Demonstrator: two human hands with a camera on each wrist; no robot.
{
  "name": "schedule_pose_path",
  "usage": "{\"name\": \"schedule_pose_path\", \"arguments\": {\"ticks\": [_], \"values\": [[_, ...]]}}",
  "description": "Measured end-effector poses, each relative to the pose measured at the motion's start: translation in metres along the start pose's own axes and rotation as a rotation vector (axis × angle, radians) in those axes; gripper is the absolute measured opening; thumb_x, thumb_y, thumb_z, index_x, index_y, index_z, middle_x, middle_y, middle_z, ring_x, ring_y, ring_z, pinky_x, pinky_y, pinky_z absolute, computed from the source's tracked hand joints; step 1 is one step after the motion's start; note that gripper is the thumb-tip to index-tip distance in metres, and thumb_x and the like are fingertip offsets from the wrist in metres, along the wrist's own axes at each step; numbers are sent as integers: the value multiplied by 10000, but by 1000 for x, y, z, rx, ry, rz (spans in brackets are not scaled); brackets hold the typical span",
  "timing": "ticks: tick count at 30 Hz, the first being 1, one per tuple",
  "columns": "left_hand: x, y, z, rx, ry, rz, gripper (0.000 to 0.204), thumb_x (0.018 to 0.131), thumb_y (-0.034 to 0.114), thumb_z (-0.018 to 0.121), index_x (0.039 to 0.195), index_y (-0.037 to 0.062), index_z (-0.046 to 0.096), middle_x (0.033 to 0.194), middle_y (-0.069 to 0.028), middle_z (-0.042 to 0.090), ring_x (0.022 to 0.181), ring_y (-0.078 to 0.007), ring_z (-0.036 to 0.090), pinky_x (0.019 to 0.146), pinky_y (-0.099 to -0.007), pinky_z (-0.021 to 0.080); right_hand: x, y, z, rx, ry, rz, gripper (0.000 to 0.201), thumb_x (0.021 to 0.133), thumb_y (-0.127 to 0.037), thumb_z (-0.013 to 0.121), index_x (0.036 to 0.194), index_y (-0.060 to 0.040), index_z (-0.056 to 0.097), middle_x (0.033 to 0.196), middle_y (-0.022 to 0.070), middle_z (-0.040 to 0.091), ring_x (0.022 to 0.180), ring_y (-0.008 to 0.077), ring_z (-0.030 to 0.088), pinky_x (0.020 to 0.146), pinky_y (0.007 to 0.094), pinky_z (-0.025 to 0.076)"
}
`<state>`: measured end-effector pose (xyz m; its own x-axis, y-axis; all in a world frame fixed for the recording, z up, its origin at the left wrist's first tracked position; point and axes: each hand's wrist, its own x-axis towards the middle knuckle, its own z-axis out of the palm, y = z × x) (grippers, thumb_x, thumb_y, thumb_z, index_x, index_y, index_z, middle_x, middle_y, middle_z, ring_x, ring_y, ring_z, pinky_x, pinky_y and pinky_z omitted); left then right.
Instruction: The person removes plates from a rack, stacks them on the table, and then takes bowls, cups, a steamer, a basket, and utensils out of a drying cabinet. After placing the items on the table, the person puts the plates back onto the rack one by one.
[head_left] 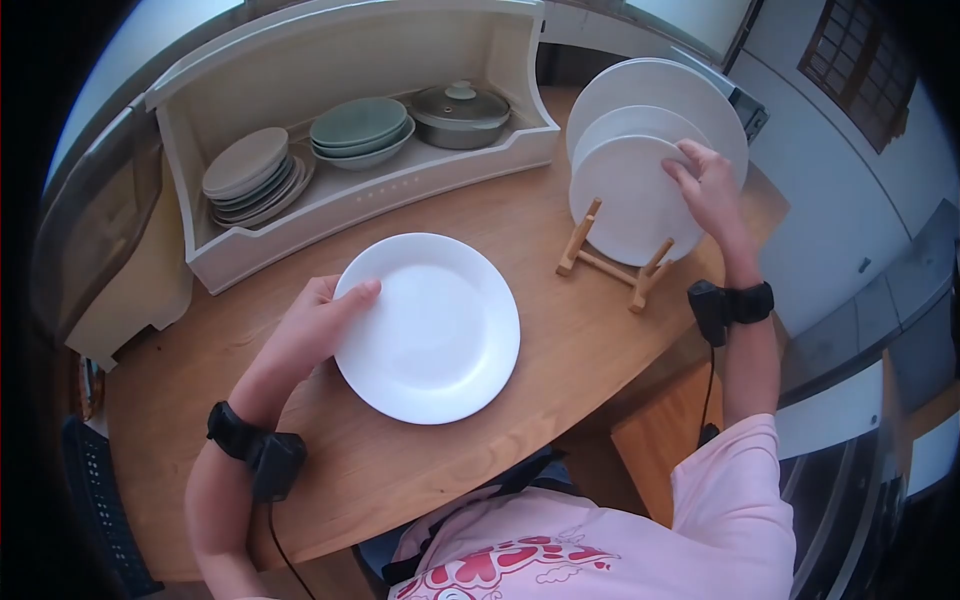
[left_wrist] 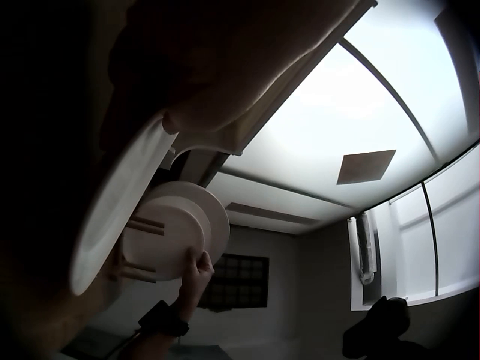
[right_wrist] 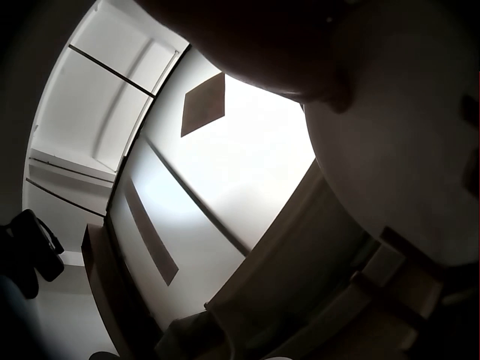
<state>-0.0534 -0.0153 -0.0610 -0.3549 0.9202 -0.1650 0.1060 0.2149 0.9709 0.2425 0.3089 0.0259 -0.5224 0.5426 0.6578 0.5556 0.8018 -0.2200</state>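
My left hand [head_left: 318, 325] holds a round white plate [head_left: 432, 330] by its left rim, thumb on top and the other fingers hidden beneath. The plate is over the middle of the wooden table, and in the left wrist view it shows edge-on. At the right, my right hand [head_left: 712, 195] pinches the upper right rim of a smaller white plate [head_left: 630, 200]. That plate leans upright at the front of a wooden plate rack [head_left: 605, 266]. Behind it stand a middle plate [head_left: 650, 118] and a much larger plate [head_left: 725, 110].
A cream open-fronted cabinet [head_left: 350, 205] stands along the back of the table [head_left: 520, 440]. Inside are stacked plates [head_left: 245, 165], green bowls [head_left: 360, 125] and a lidded pot [head_left: 460, 115]. The table's curved front edge runs close to my body.
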Motion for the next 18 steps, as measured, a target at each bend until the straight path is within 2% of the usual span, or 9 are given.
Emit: {"name": "schedule_pose_path", "arguments": {"ticks": [3,6,8,9,11,12,15,17,18], "values": [[-1,3,4,28,4,-19,417,945,334,539,1118,-39,609,931,-67,660,797,-109,612,723,-260,495,-1,-1,0,99,17,-17,296,815,-161,660,1028,43,636,935,246,642,913,339,656,772,360,497],[0,1,5,65,5,-47,425,947,332,535,1134,-44,602,952,-78,659,817,-117,613,743,-264,495,-1,-20,-12,144,89,4,263,828,-151,653,1010,37,640,900,228,650,829,330,660,734,337,495],[-1,1,4,79,9,-61,428,948,332,533,1138,-45,599,961,-83,659,821,-119,614,750,-265,495,2,-37,-22,115,230,-90,221,853,-144,639,1001,19,641,833,178,658,723,241,640,695,303,488],[-1,2,5,81,10,-53,426,948,326,533,1141,-48,596,969,-87,659,825,-121,616,749,-267,497,4,-43,-24,120,226,-89,221,853,-144,639,1001,19,641,833,178,658,723,241,640,695,303,488],[-1,3,5,83,15,-49,424,948,319,533,1144,-52,594,977,-92,660,830,-123,617,748,-269,498,7,-52,-26,299,380,-165,187,884,-158,624,988,-3,641,789,102,652,676,132,577,672,270,475],[0,1,6,84,19,-42,418,945,309,540,1145,-54,593,972,-94,662,821,-127,621,738,-273,502,8,-58,-28,304,376,-164,187,884,-158,624,988,-3,641,789,102,652,676,132,577,672,270,475],[4,-4,5,95,39,-2,395,930,284,564,1126,-56,603,942,-98,671,790,-133,631,708,-284,510,8,-75,-24,439,402,-146,182,896,-164,626,989,-8,648,804,34,658,711,49,548,654,238,464],[4,-7,5,108,59,31,378,918,270,581,1107,-56,614,917,-100,677,769,-135,636,689,-291,515,6,-84,-11,800,242,-81,172,894,-150,630,970,2,648,822,8,663,722,37,558,637,210,463],[4,-8,4,192,93,43,359,906,260,599,1080,-53,625,883,-89,675,731,-116,628,658,-279,509,3,-92,-4,804,240,-83,172,894,-150,630,970,2,648,822,8,663,722,37,558,637,210,463]]}}
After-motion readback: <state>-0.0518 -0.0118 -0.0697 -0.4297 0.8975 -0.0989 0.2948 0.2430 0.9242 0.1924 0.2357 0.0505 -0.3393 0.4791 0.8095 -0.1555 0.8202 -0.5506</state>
